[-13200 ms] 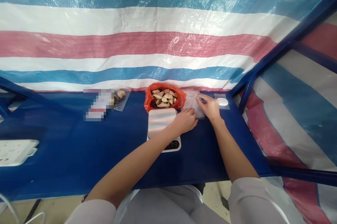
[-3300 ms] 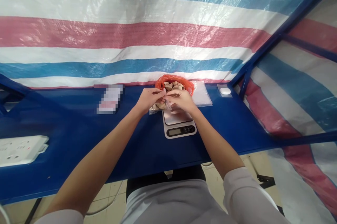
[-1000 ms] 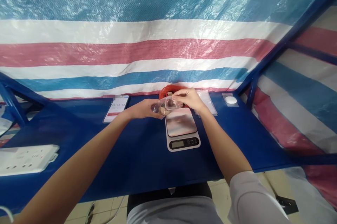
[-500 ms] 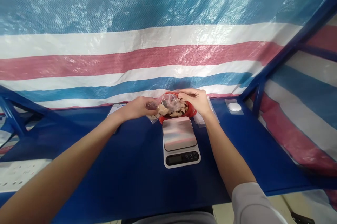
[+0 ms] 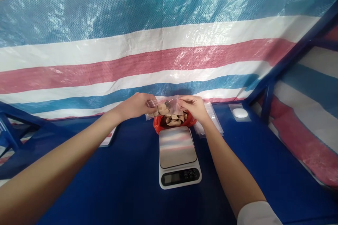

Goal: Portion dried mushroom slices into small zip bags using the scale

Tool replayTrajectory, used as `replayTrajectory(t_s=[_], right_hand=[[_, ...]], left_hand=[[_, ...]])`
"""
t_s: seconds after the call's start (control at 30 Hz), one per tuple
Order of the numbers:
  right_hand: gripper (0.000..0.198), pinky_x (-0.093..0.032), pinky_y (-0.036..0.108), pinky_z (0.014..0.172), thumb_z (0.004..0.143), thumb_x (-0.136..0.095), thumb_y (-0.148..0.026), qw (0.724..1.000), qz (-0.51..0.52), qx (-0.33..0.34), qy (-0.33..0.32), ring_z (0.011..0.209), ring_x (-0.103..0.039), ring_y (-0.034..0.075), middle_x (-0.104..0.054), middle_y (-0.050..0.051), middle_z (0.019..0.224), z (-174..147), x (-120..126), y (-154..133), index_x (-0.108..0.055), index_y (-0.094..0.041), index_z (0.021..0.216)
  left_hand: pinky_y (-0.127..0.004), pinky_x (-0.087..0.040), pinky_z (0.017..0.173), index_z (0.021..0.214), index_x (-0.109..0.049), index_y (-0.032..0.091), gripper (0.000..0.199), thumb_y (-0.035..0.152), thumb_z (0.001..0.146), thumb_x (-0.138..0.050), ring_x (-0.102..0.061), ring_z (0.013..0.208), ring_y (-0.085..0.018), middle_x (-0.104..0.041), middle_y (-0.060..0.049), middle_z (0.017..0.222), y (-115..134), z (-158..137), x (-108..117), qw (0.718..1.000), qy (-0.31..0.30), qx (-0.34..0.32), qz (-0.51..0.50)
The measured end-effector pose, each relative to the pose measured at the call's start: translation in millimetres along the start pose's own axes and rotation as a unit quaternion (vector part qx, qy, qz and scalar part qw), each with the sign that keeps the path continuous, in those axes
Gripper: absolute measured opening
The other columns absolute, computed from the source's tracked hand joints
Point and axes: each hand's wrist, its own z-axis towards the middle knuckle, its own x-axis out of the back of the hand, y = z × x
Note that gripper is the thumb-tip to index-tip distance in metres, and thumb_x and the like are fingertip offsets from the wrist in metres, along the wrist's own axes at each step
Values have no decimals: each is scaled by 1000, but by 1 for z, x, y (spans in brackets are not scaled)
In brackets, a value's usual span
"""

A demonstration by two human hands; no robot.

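A clear plastic bag point(image 5: 171, 103) with pale, dried-looking slices inside stretches between my two hands. My left hand point(image 5: 137, 106) is closed on its left end, where the slices point(image 5: 162, 108) have gathered. The fingers of my right hand point(image 5: 193, 106) pinch the bag's right end. Beneath it, a red plastic bag point(image 5: 157, 125) lies open, holding more of the pale slices point(image 5: 175, 120). Directly in front of the red bag is a white kitchen scale point(image 5: 179, 181) with a shiny plate point(image 5: 177, 147) that bears nothing.
Flat clear bags point(image 5: 215, 121) lie right of the red bag. Farther right, a white mouse-shaped object point(image 5: 240, 112) rests on a small clear packet. A flat white-edged item point(image 5: 108, 140) is partly behind my left forearm. Striped sheeting point(image 5: 158, 56) hangs behind the blue table point(image 5: 126, 168).
The clear bag is now pulled straighter between my hands, above the red bag. My view has shifted, so the scale appears lower and larger, and the power strip at the left is out of sight.
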Motion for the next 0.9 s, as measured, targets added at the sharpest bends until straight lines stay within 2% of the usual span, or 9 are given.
replayTrajectory(t_s=[0.1,0.17,0.27,0.37,0.5,0.57,0.63,0.77,0.9], right_hand=[[27,-59,29,66,68,-81,-44,998,34,-46,18,75,-69,18,-76,2,84,1,3,4,-79,-20,80],[30,-60,30,67,67,-81,-47,997,42,-67,17,75,-70,18,-75,2,84,1,4,4,-78,-20,80],[34,-61,30,67,66,-83,-49,993,66,-96,29,76,-71,19,-76,3,84,2,4,1,-77,-20,84],[38,-61,29,63,64,-84,-49,986,89,-117,73,76,-73,20,-75,3,82,3,4,-1,-73,-20,85],[39,-59,27,58,70,-79,-51,988,37,-94,113,72,-74,20,-74,2,77,5,7,5,-69,-21,93],[37,-59,28,62,74,-75,-49,991,-11,-68,113,72,-74,20,-75,2,77,6,10,10,-70,-22,99],[33,-60,30,67,77,-72,-46,993,-42,-56,95,76,-73,20,-76,3,80,5,11,14,-73,-21,98],[30,-59,31,70,78,-68,-45,995,-28,-75,56,77,-72,21,-77,6,84,3,12,16,-75,-18,88],[24,-60,31,76,73,-71,-41,995,-2,-84,62,82,-72,21,-78,6,91,3,13,17,-74,-18,81]], left_hand=[[-27,-46,60,88,-71,23,30,48,73,-67,-67,69,-20,-73,-1,76,-6,5,8,999,-16,28,2],[-27,-46,61,90,-70,23,32,49,73,-67,-67,70,-20,-73,-1,78,-8,7,13,999,1,33,10],[-28,-46,63,90,-71,23,31,49,75,-64,-66,72,-21,-72,-3,80,-6,9,18,999,7,24,39],[-30,-45,66,91,-72,22,29,45,78,-61,-65,73,-22,-73,-5,84,4,12,21,996,7,3,87],[-32,-43,67,93,-73,22,24,37,81,-58,-61,70,-22,-72,-7,83,20,20,21,989,-13,-23,143],[-32,-43,68,93,-73,22,23,34,82,-58,-61,71,-23,-71,-7,83,25,25,19,986,-19,-34,160],[-31,-43,68,94,-74,23,23,34,82,-58,-61,72,-23,-71,-8,84,25,30,17,985,-15,-45,169],[-30,-45,67,96,-74,24,27,40,80,-61,-63,73,-24,-72,-7,84,14,39,13,986,9,-59,156],[-30,-48,67,98,-76,25,29,41,75,-68,-65,72,-22,-73,-5,80,-4,42,10,992,57,-55,100]])
